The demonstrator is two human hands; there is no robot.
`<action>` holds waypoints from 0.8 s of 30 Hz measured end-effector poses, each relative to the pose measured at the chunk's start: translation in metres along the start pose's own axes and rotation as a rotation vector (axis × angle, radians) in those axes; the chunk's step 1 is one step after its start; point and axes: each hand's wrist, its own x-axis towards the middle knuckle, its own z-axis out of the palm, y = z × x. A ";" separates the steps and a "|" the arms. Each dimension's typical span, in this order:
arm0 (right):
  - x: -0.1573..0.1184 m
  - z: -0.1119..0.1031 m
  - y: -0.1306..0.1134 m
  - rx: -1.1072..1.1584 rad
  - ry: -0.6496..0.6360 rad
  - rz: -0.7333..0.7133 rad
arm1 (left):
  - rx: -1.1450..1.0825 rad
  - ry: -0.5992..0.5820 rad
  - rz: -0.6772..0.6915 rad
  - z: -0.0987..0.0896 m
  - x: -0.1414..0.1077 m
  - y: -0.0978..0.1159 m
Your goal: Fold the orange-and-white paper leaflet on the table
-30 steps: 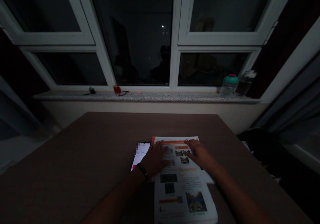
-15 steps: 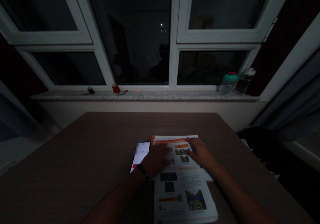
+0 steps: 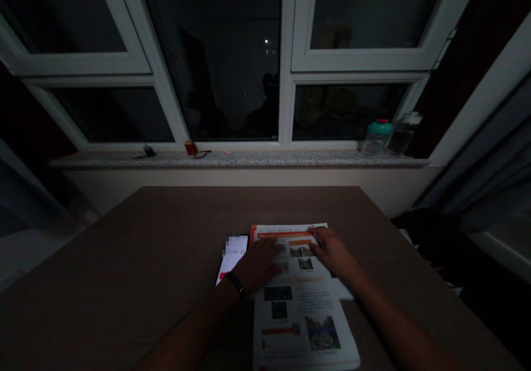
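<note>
A booklet (image 3: pixel 319 291) with printed text, photos and orange headings lies on the table in front of me. Its near end reaches the bottom of the view, and another white sheet shows beneath it at the top and right. My left hand (image 3: pixel 261 260) rests flat on the upper left of the page, fingers stretched toward the right, a dark band on its wrist. At the upper right corner, my right hand (image 3: pixel 332 249) touches the page, its fingers slightly bent and its thumb apart from them. Just left of my left hand lies a phone (image 3: pixel 234 255) with a lit timer screen.
The brown table (image 3: pixel 166 238) extends to the wall below the window. On the speckled sill (image 3: pixel 257 159) stand a green-lidded bottle (image 3: pixel 377 137), a clear bottle (image 3: pixel 402 134), a small red jar (image 3: pixel 191 148) and a small dark item (image 3: pixel 149 150).
My right hand's fingers have bent a little more at the page's upper corner. My left hand stays in place. The whole view has shifted very slightly.
</note>
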 end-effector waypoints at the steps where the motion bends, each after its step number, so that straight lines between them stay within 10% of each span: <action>1: 0.000 -0.001 0.000 0.011 0.008 -0.007 | 0.000 0.002 -0.003 -0.001 0.000 0.000; 24: 0.008 -0.005 0.028 0.030 -0.044 0.180 | 0.012 0.013 -0.039 0.003 0.000 0.000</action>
